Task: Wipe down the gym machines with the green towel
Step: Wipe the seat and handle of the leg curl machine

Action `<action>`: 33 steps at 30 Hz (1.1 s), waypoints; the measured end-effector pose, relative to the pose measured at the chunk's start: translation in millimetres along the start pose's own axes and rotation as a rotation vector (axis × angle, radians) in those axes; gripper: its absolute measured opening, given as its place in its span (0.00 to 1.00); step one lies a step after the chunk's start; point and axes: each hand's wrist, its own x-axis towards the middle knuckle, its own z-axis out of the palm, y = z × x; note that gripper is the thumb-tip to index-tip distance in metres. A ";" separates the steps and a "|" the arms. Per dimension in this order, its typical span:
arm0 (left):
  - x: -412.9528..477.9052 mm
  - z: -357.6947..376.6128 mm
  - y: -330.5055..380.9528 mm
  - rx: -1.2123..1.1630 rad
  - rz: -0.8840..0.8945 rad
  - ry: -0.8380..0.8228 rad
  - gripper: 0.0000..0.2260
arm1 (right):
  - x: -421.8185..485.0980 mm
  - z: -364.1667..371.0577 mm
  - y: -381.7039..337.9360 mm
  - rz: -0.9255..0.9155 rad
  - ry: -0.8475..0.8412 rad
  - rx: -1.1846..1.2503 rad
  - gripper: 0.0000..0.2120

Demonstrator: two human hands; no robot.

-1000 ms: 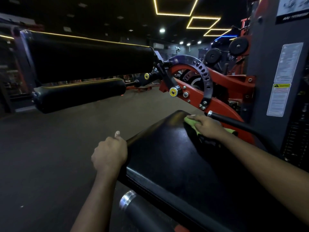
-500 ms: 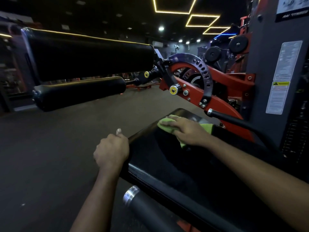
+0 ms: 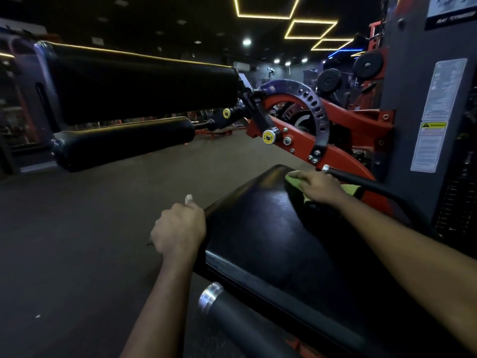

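Observation:
A black padded seat (image 3: 258, 228) of a red-framed gym machine (image 3: 302, 148) fills the lower right. The green towel (image 3: 294, 180) lies at the seat's far right corner. My right hand (image 3: 320, 186) presses down on it with fingers stretched left, and only the towel's edges show on either side of the hand. My left hand (image 3: 178, 228) grips the seat's left edge, fingers curled under it and thumb pointing up.
Two black roller pads, the upper (image 3: 139, 83) and the lower (image 3: 124, 143), hang across the upper left. A black handle bar (image 3: 361, 180) runs just behind my right hand. The grey weight tower (image 3: 413, 125) stands at right, a chrome-capped roller (image 3: 232, 319) sits below the seat, and dark floor (image 3: 77, 228) spreads left.
My right hand slid the towel left across the seat's far edge, then back right to the far corner. My left hand kept its grip on the seat edge.

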 end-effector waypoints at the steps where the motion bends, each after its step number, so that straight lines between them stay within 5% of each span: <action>1: -1.9 -1.2 0.3 -0.006 -0.008 -0.009 0.29 | -13.8 -1.5 -9.6 -0.055 -0.016 -0.002 0.22; 11: -11.7 -13.6 -2.4 -0.062 -0.012 -0.114 0.28 | -132.1 -4.4 -66.3 -0.480 -0.090 0.128 0.30; 22: -3.2 -2.6 -5.3 -0.094 0.039 -0.008 0.31 | 11.0 -7.6 19.0 0.237 0.045 0.050 0.20; 33: -9.3 -6.0 -6.8 -0.156 0.023 -0.003 0.30 | -74.7 0.0 -99.8 -0.318 -0.104 0.064 0.29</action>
